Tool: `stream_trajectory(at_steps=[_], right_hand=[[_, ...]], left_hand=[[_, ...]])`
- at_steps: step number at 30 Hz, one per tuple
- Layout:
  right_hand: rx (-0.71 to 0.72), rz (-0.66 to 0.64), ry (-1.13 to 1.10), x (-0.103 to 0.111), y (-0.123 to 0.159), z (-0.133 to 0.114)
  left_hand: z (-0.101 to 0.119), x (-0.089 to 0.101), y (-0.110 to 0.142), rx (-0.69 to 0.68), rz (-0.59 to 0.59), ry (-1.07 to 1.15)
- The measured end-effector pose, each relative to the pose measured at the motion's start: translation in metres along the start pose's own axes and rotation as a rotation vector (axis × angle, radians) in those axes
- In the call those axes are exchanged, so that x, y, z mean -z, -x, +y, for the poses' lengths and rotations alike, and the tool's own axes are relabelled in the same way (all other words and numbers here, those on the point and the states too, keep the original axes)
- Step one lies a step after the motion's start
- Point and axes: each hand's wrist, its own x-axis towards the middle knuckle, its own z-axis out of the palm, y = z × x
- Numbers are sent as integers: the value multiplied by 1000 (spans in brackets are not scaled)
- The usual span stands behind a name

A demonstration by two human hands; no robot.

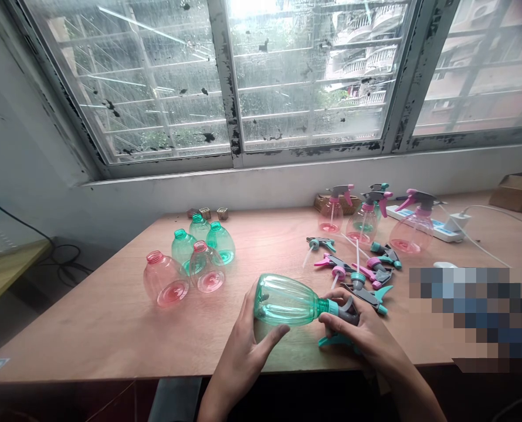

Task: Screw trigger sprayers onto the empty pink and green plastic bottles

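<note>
A clear green spray bottle (287,299) lies on its side between my hands, above the front of the table. My left hand (254,343) is wrapped round its base end, thumb along the near side. At the neck, my right hand (353,325) grips the grey and teal spray head (341,310), which sits on the bottle's mouth. Whether the thread is fully engaged I cannot tell. Just beyond my right hand lie several loose spray heads, among them a teal one (362,284) and a pink one (334,264).
Uncapped green bottles (220,241) and pink bottles (166,281) stand at the left. Bottles with spray heads, such as a pink one (413,231), stand at the back right. Behind them are a white power strip (446,232) and a cardboard box (518,190). Small blocks (222,214) lie below the window.
</note>
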Motion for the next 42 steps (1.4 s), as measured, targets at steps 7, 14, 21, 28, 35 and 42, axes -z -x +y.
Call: stream_trajectory(at_steps=[7,14,21,28,35,42], right_hand=[[-2,9,2,0,1,-1],[-3,-5,33,1,-1,-2],[2,3,27,0,0,-2],[3,15,16,0,0,-2],[4,-13,38,2,-2,0],[20,51,-3,-4,2,-4]], left_hand=[[-1,-1,0,8,0,0],[1,-1,0,-1,-4,-10],[1,-1,0,4,-6,-13],[2,-1,0,5,2,-2],[1,-1,0,-9,0,-11],[1,-1,1,-10,1,-14]])
